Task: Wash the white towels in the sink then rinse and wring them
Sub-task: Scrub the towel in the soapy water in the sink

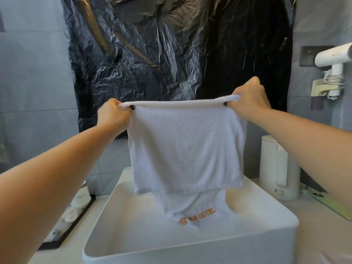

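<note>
A white towel (pixel 185 145) hangs folded over above the white rectangular sink (pixel 190 250). My left hand (pixel 112 116) grips its top left corner and my right hand (pixel 249 99) grips its top right corner, stretching the top edge taut between them. The towel's lower end, with orange "HOTEL" lettering, dips into the basin. The tap is hidden behind the towel.
A black plastic sheet (pixel 171 44) covers the wall behind. A white kettle (pixel 276 168) stands right of the sink, with a white hair dryer (pixel 333 60) mounted on the wall above. Left of the sink a black tray (pixel 64 231) holds stacked cups (pixel 82 197).
</note>
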`<state>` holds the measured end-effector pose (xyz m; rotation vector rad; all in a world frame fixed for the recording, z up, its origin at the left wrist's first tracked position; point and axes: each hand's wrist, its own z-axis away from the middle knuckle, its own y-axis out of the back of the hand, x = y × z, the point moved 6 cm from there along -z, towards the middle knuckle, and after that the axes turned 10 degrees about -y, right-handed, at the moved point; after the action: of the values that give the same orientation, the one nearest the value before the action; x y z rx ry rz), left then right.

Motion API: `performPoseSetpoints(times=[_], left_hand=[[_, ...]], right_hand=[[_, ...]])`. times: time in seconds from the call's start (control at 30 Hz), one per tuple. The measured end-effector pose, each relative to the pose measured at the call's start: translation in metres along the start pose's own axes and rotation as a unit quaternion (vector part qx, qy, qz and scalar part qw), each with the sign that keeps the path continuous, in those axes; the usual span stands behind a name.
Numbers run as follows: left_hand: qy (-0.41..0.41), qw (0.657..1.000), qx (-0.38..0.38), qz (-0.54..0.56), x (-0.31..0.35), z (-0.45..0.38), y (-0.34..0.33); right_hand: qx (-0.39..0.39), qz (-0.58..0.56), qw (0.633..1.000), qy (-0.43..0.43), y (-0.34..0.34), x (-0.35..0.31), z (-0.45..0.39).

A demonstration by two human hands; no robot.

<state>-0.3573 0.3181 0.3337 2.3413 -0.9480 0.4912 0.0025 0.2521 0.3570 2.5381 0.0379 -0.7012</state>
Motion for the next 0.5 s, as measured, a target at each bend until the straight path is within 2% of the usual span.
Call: performPoseSetpoints(times=[0.1, 0.17, 0.23, 0.3, 0.37, 0.47, 0.5], left_hand=[[0.044, 0.998, 0.019, 0.049, -0.008, 0.012, -0.007], [0.068, 0.996, -0.016, 0.049, -0.019, 0.018, -0.013], [0.105, 0.986, -0.126, 0.034, -0.037, 0.032, -0.026], [0.127, 0.960, -0.250, 0.003, -0.055, 0.055, -0.044], [0.158, 0.936, -0.315, -0.019, -0.073, 0.082, -0.062], [0.230, 0.894, -0.385, -0.002, -0.104, 0.121, -0.096], [0.228, 0.880, -0.415, -0.027, -0.111, 0.131, -0.106]], right_hand=[[-0.054, 0.000, 0.999, 0.004, -0.011, 0.004, 0.005], [-0.109, 0.008, 0.994, -0.007, -0.022, 0.010, 0.012], [-0.195, 0.072, 0.978, -0.002, -0.040, 0.020, 0.028], [-0.290, 0.115, 0.950, -0.014, -0.066, 0.038, 0.054], [-0.366, 0.109, 0.923, -0.048, -0.094, 0.062, 0.084], [-0.417, 0.078, 0.901, -0.093, -0.123, 0.089, 0.112], [-0.426, 0.066, 0.895, -0.113, -0.129, 0.096, 0.116]])
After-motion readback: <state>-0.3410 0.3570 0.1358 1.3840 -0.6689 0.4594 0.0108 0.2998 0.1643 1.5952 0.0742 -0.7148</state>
